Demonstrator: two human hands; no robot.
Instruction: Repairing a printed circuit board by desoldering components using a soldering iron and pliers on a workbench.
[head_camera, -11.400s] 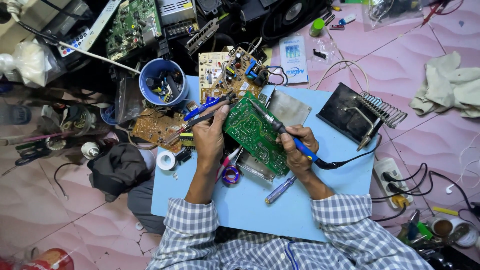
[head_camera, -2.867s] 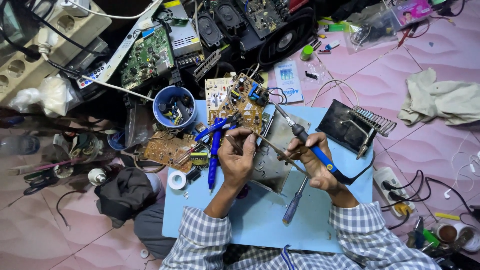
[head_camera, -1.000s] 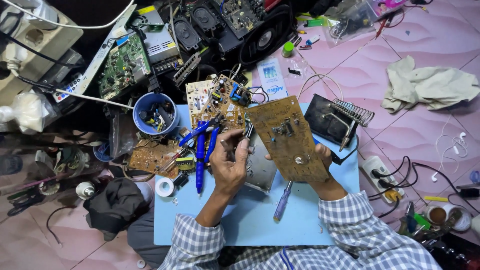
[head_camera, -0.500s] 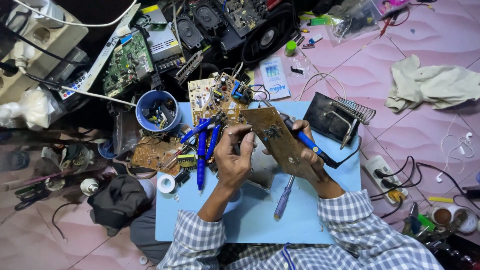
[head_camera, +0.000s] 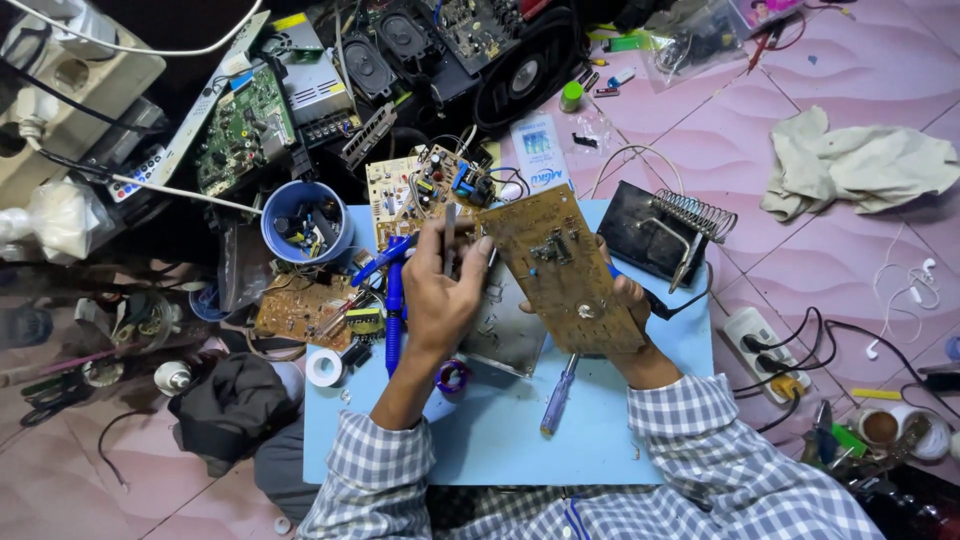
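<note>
Holding a brown rectangular circuit board (head_camera: 568, 268) tilted above the light blue counter (head_camera: 500, 440), both hands work close together. Left hand (head_camera: 440, 295): fingers (head_camera: 478, 262) curled together, thumb and forefinger pinched on a thin grey metal tool (head_camera: 449, 232) that stands nearly upright; the fingertips touch the board's left edge. Right hand (head_camera: 625, 300): mostly hidden behind the board, fingers wrapped on its right edge; a blue-handled soldering iron (head_camera: 640, 290) with black cord shows at that hand, but whether the fingers grip it cannot be told. Board's copper-trace side faces up, its long side running from upper left to lower right.

Beneath the board: a grey metal plate (head_camera: 505, 335) flat on the counter. A blue-handled screwdriver (head_camera: 558, 395) lies just below the board. A blue desoldering pump (head_camera: 392, 300) lies just left of the left wrist. A blue plastic cup of small parts (head_camera: 303, 222) sits well left, off the counter's corner. A black soldering stand with coiled spring (head_camera: 665, 225) sits right of the board.
</note>
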